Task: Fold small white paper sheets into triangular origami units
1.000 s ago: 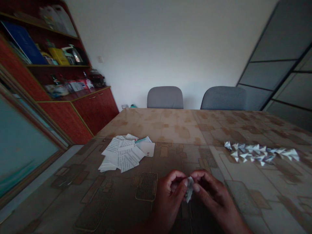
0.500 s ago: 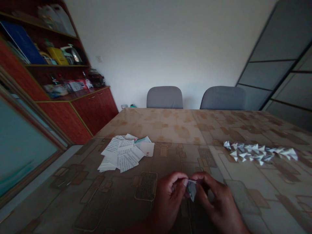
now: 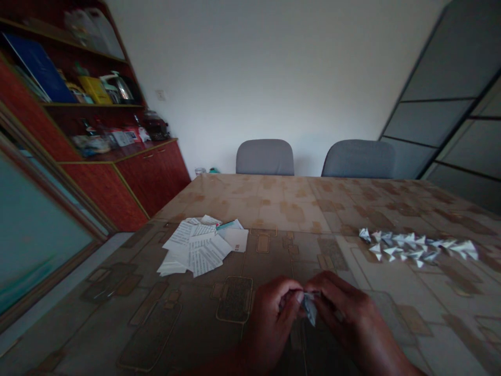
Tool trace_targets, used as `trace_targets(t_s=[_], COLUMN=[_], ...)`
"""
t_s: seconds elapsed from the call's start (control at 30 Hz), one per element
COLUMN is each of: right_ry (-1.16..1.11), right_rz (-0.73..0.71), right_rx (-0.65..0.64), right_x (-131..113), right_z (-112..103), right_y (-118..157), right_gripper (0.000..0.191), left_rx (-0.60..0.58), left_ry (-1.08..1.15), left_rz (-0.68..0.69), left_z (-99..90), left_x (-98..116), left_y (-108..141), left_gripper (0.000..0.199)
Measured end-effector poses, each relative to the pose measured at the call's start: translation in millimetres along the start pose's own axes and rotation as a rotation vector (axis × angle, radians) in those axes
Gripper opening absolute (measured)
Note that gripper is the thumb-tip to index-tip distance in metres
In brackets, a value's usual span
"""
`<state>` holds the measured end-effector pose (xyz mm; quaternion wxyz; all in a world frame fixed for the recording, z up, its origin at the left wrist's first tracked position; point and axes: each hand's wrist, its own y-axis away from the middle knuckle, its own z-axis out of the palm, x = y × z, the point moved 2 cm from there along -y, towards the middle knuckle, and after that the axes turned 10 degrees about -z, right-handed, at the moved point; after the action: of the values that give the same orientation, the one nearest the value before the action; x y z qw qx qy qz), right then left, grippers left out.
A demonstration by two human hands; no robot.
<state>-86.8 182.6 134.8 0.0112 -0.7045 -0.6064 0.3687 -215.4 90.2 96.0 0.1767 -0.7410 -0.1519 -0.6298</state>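
A small folded piece of paper [image 3: 310, 309] hangs point-down between my two hands above the near part of the table. My left hand [image 3: 274, 313] pinches its upper left side with thumb and forefinger. My right hand [image 3: 344, 308] grips the upper right side, fingertips nearly touching those of the left. The upper folds are partly hidden by my fingers. Printed paper sheets [image 3: 205, 248] lie fanned out in a pile to the left. Several folded paper pieces with pointed tips [image 3: 418, 248] lie in rows at the right.
The patterned table [image 3: 282, 203] extends to two grey chairs [image 3: 264, 156] at its far edge. A red wooden cabinet [image 3: 152, 175] with loaded shelves stands at the left, and grey sliding panels [image 3: 438, 78] at the right.
My right hand has shifted slightly, its fingers now more bent over the paper. The paper piece has turned a little, its lower tip moving slightly right and down.
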Motion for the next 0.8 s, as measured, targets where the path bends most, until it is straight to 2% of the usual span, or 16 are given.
trace_targets(t_s=[0.23,0.37,0.57,0.8], right_ry=[-0.016,0.0,0.035,-0.006], right_rz=[-0.006,-0.012,-0.106,-0.034], right_rx=[0.051,0.014,-0.107,0.004], right_x=[-1.4,-2.8,-9.1,-6.2], right_z=[-0.5,-2.9,-9.3,-1.7], right_y=[1.6,1.3,-3.0,-0.9], right_gripper=[0.014,0.014,0.018,0.016], left_rx=[-0.012,0.007,-0.025,-0.014], left_ry=[0.06,0.029,0.001,-0.081], left_rz=[0.014,0.03,0.026,0.054], left_z=[2.5,1.1,1.6,1.7], left_x=[-2.8,-4.2,-1.9,-1.5], left_y=[0.7,1.8,1.9,3.1], left_gripper=[0.008,0.012,0.016,0.017])
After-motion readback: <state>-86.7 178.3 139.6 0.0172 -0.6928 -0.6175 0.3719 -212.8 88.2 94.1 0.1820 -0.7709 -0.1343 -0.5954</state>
